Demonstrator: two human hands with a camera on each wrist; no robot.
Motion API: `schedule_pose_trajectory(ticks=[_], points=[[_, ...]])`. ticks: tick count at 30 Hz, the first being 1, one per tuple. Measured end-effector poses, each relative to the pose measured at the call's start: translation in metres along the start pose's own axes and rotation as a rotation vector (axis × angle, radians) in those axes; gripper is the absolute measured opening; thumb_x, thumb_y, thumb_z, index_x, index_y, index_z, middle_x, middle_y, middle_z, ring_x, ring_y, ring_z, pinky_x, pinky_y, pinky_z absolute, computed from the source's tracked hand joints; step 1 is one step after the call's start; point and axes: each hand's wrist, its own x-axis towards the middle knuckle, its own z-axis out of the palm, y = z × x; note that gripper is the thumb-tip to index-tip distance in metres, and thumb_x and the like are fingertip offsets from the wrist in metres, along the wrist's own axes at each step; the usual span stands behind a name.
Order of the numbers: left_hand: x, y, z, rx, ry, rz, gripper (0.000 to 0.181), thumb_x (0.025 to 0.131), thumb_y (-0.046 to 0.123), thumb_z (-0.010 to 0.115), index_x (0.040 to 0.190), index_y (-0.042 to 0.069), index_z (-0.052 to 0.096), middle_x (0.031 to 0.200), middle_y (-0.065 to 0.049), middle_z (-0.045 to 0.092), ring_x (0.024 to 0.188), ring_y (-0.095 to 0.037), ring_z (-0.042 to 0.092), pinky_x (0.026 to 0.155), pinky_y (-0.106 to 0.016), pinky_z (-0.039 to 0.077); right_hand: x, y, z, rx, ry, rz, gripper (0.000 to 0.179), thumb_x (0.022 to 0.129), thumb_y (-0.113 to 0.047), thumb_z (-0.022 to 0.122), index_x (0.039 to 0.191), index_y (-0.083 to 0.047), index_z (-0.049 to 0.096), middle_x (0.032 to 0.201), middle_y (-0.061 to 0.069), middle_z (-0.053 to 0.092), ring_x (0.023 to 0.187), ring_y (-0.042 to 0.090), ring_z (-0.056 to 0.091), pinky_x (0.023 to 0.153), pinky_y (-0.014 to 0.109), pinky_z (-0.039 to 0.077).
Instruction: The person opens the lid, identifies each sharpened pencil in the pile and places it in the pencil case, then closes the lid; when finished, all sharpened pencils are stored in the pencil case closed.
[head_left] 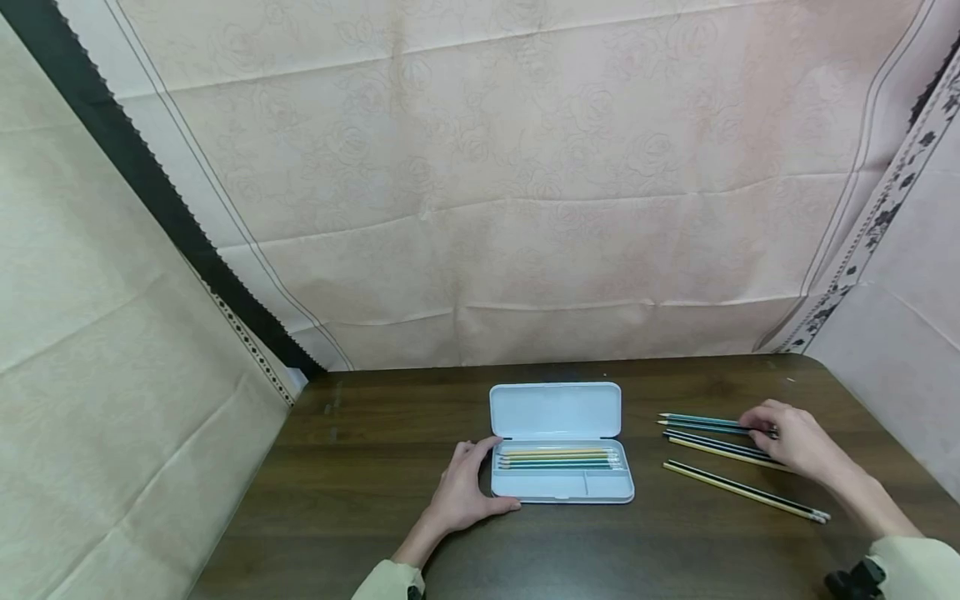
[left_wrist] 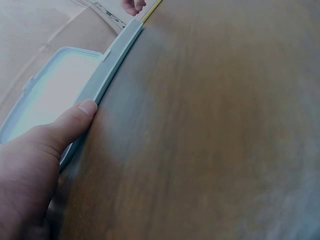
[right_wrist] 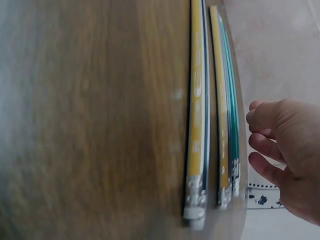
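A light blue pencil case [head_left: 555, 493] lies on the table with its lid [head_left: 555, 410] raised at the back. Several yellow and green pencils [head_left: 555, 458] lie side by side inside it. My left hand [head_left: 461, 492] grips the case's left end, thumb along the front edge [left_wrist: 80, 117] and fingers toward the back. To the right of the case lie green pencils [head_left: 701, 421], a black and yellow group [head_left: 720, 447], and a nearer black and yellow group [head_left: 742, 490]. Over the eraser ends of the green pencils is my right hand [head_left: 791, 437], fingers loosely bent, nothing seen between them.
The dark wooden table [head_left: 375, 433] ends at a back edge against a pale patterned cloth [head_left: 525, 250]. Cloth walls also rise at the left [head_left: 112, 375] and right [head_left: 900, 317]. A black strap piece [head_left: 855, 579] sits at the right sleeve.
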Motion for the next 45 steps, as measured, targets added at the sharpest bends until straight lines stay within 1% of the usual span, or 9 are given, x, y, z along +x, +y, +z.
schedule_pose_trajectory(ticks=[4,7,11,18,26,30,33,37,45], points=[[0.001,0.0,0.001,0.003,0.003,0.005,0.093,0.069,0.057,0.087,0.146,0.021,0.048,0.131,-0.01,0.049,0.127,-0.038,0.042,0.091,-0.064,0.039,-0.005,0.008,0.001,-0.02,-0.025,0.013,0.029,0.069,0.012,0.08,0.088,-0.008,0.072,0.087,-0.001,0.062,0.076,0.019,0.06,0.064,0.039,0.049],[0.001,-0.001,0.002,0.002,0.005,0.005,0.092,0.069,0.057,0.087,0.145,0.022,0.048,0.129,-0.01,0.049,0.126,-0.037,0.043,0.09,-0.064,0.04,-0.007,0.013,0.002,-0.037,-0.017,0.0,0.031,0.067,0.012,0.081,0.088,-0.008,0.072,0.087,-0.001,0.063,0.076,0.022,0.061,0.064,0.041,0.049],[0.002,0.0,0.002,-0.005,-0.001,-0.003,0.092,0.069,0.056,0.087,0.145,0.022,0.048,0.128,-0.01,0.048,0.125,-0.036,0.044,0.091,-0.063,0.04,-0.009,0.018,0.002,-0.054,-0.002,-0.012,0.032,0.064,0.012,0.082,0.086,-0.009,0.071,0.086,-0.001,0.062,0.074,0.02,0.059,0.064,0.042,0.048],[0.003,0.001,0.001,-0.006,-0.019,-0.029,0.093,0.068,0.057,0.087,0.146,0.023,0.048,0.13,-0.009,0.047,0.126,-0.036,0.043,0.092,-0.061,0.041,-0.01,0.022,0.003,-0.058,-0.011,-0.007,0.032,0.064,0.012,0.081,0.085,-0.009,0.07,0.085,-0.001,0.061,0.074,0.02,0.058,0.064,0.042,0.047],[0.002,0.001,0.002,-0.012,-0.01,-0.012,0.093,0.069,0.057,0.087,0.145,0.021,0.048,0.13,-0.01,0.048,0.126,-0.037,0.043,0.092,-0.061,0.041,-0.011,0.024,0.005,-0.064,0.0,-0.009,0.031,0.063,0.011,0.081,0.082,-0.01,0.069,0.083,-0.003,0.059,0.072,0.016,0.055,0.063,0.041,0.047],[0.002,0.001,0.002,-0.011,-0.011,-0.012,0.093,0.069,0.057,0.087,0.145,0.022,0.048,0.13,-0.01,0.048,0.127,-0.037,0.043,0.092,-0.061,0.041,-0.012,0.023,0.004,-0.045,-0.038,0.015,0.03,0.066,0.012,0.079,0.083,-0.01,0.068,0.081,-0.005,0.055,0.07,0.011,0.049,0.059,0.037,0.044],[0.002,0.001,0.002,-0.011,-0.012,-0.012,0.093,0.069,0.057,0.087,0.145,0.022,0.048,0.13,-0.01,0.048,0.129,-0.04,0.041,0.093,-0.063,0.04,-0.012,0.022,0.003,-0.037,-0.058,0.011,0.03,0.067,0.014,0.078,0.084,-0.009,0.068,0.08,-0.007,0.054,0.069,0.008,0.046,0.057,0.034,0.041],[0.001,0.001,0.002,-0.015,-0.018,-0.018,0.093,0.069,0.057,0.087,0.145,0.022,0.048,0.132,-0.01,0.048,0.13,-0.041,0.04,0.093,-0.064,0.04,-0.011,0.022,0.002,-0.04,-0.071,-0.009,0.031,0.066,0.014,0.078,0.083,-0.01,0.069,0.08,-0.007,0.054,0.068,0.007,0.046,0.057,0.033,0.042],[0.0,0.0,0.001,0.0,-0.015,-0.031,0.094,0.069,0.058,0.087,0.146,0.023,0.047,0.132,-0.009,0.047,0.128,-0.036,0.042,0.093,-0.061,0.04,-0.005,0.021,0.0,-0.01,-0.173,0.007,0.029,0.069,0.015,0.075,0.086,-0.008,0.068,0.077,-0.005,0.053,0.069,0.009,0.047,0.058,0.033,0.043]])
